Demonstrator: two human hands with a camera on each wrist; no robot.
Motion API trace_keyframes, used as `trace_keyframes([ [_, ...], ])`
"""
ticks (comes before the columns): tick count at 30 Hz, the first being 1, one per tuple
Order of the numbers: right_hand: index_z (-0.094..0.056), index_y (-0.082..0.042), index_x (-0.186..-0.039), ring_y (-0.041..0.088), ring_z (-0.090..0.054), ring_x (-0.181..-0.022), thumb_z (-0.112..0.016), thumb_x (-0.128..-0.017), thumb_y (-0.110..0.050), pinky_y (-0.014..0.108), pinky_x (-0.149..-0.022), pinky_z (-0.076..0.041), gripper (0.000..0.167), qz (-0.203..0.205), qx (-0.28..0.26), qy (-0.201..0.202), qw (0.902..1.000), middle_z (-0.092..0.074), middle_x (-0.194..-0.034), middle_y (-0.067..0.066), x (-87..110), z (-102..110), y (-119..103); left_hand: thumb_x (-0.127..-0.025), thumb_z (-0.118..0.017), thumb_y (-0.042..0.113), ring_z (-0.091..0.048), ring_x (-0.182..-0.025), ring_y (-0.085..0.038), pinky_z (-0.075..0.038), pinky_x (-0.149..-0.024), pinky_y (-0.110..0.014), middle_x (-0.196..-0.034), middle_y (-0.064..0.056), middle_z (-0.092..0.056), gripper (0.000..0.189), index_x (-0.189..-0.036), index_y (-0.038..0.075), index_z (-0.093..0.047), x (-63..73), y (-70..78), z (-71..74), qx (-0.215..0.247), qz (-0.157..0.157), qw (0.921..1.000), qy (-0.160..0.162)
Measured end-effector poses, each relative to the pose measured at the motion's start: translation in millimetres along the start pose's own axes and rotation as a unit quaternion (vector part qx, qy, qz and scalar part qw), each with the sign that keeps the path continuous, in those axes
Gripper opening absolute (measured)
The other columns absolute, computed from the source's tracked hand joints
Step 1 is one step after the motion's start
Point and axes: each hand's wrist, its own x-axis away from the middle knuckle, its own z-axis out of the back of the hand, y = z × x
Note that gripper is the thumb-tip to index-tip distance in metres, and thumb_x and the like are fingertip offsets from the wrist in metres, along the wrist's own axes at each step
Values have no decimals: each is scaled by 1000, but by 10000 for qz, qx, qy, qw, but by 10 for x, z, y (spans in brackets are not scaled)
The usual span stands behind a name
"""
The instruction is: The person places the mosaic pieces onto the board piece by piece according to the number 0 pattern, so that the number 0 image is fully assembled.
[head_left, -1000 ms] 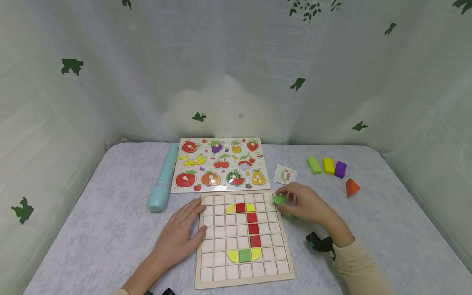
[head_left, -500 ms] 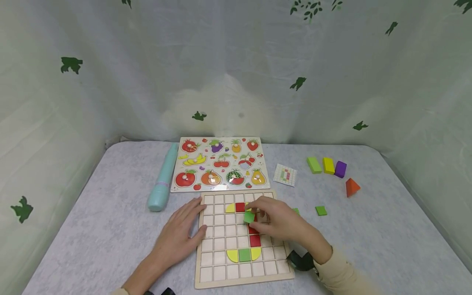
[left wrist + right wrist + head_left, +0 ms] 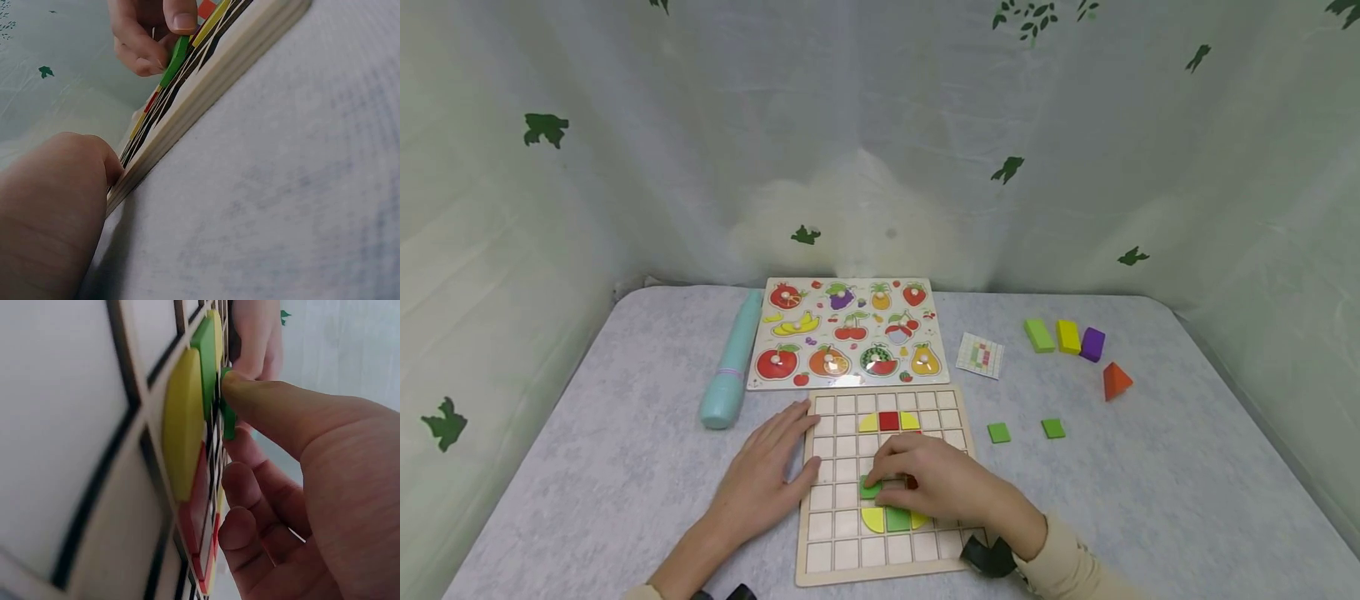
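My right hand (image 3: 936, 479) pinches a green square tile (image 3: 869, 487) between thumb and fingers, low over the wooden grid board (image 3: 838, 565). In the right wrist view the held tile (image 3: 228, 406) is tilted at the board's surface, close to another green tile (image 3: 205, 359) and a yellow rounded piece (image 3: 182, 425). My left hand (image 3: 767, 471) rests on the board's left edge with straight fingers. On the board, a red square (image 3: 888, 421) lies between two yellow rounded pieces at the top. A green square (image 3: 897, 520) lies between two more at the bottom; my right hand covers most of the red column.
Right of the board lie two green tiles (image 3: 999, 432). Farther back are a pattern card (image 3: 980, 356) and green, yellow, purple (image 3: 1092, 344) and orange (image 3: 1116, 382) blocks. A fruit puzzle board (image 3: 850, 333) stands behind the grid, beside a teal case (image 3: 730, 367).
My right hand has carried the green tile from the board's right edge leftward and down to a cell above the lower yellow piece. The left hand has stayed in place.
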Motion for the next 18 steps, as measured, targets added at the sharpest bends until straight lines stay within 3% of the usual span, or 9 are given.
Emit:
trace_keyframes([
  [9,-79,-27,-106,-2,-56,-89,-71,-99,-26,15,-82,-49,11,69,45,-109,9999,-68,-103,-19,-4,-11,7,-93,-73,25,-44,-147,-31,-38,-119,-55,-159,-9,-47,55,-143,11,-58,0,9,-3,-2,-10,10000,82],
  [18,-78,-25,-108,-1,-58,-98,-71,-99,-27,19,-93,-50,11,166,170,-88,9997,-69,-108,-17,-7,-29,2,-93,-72,27,-41,-149,-30,-36,-121,-54,-161,-8,-45,56,-145,11,-57,-5,16,6,7,93,9999,-42],
])
